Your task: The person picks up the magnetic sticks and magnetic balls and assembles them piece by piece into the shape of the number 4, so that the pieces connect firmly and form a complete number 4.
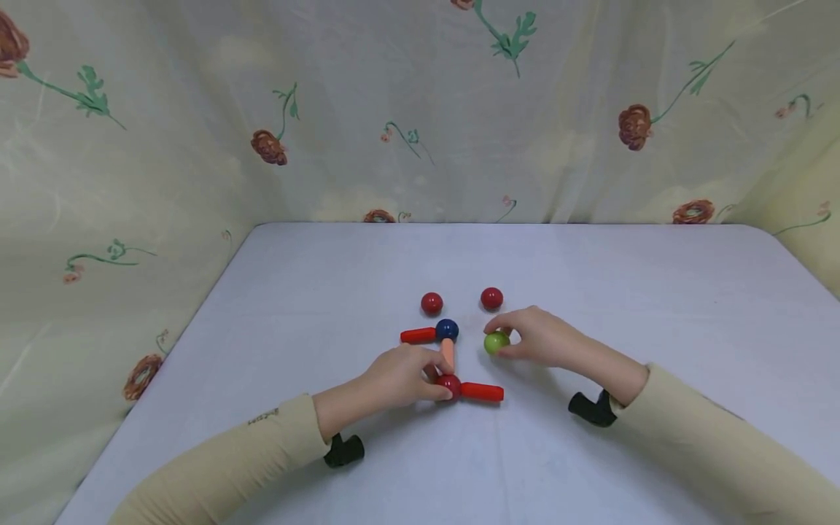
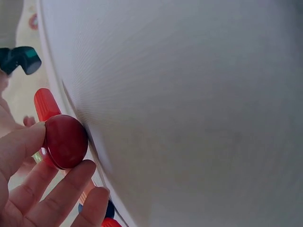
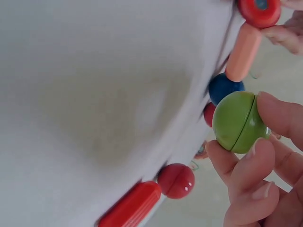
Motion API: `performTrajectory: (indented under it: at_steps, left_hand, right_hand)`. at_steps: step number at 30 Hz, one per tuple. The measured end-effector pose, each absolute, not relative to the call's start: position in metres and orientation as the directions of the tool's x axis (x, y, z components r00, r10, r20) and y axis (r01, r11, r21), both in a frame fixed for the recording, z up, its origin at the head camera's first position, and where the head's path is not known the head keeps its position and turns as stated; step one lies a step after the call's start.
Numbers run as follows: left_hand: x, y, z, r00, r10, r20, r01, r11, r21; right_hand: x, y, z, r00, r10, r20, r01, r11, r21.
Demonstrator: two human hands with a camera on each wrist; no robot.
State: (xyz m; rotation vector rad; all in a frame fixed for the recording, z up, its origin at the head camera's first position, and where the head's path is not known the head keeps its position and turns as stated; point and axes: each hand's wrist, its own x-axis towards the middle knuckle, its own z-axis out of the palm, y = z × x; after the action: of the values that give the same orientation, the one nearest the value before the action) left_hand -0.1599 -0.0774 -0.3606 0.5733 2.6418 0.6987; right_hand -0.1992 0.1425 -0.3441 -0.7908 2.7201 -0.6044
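My left hand (image 1: 403, 375) pinches a glossy red ball (image 1: 449, 387) between thumb and fingers, low over the table. A red rod (image 1: 483, 392) extends to the right from this ball. Away from me, a peach rod (image 1: 448, 355) links it with a dark blue ball (image 1: 447, 329). Another red rod (image 1: 418, 335) points left from the blue ball. In my right hand (image 1: 541, 339), fingertips and thumb grip a green ball (image 3: 240, 122), right of the joined pieces and apart from them. Part of the held red ball is hidden by the left fingers in the head view.
Two loose-looking red balls, a left one (image 1: 432, 303) and a right one (image 1: 491, 298), lie farther back. In the right wrist view, a red rod (image 3: 131, 205) shows beside a red ball (image 3: 176, 180). A flowered curtain (image 1: 420, 109) hangs behind the white table (image 1: 328, 270).
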Motion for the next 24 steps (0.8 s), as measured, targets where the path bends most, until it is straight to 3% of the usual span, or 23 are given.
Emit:
performTrajectory:
  at_steps: [12, 24]
  left_hand:
    - [-0.159, -0.078, -0.361, -0.856, 0.473, -0.208, 0.310, 0.791, 0.527]
    - [-0.159, -0.078, -0.361, -0.862, 0.458, -0.219, 0.293, 0.801, 0.521]
  right_hand:
    - [-0.167, 0.166, -0.342, -0.793, -0.584, -0.174, -0.443, 0.748, -0.495]
    - [-0.156, 0.169, -0.348, -0.765, -0.612, -0.201, -0.423, 0.713, -0.559]
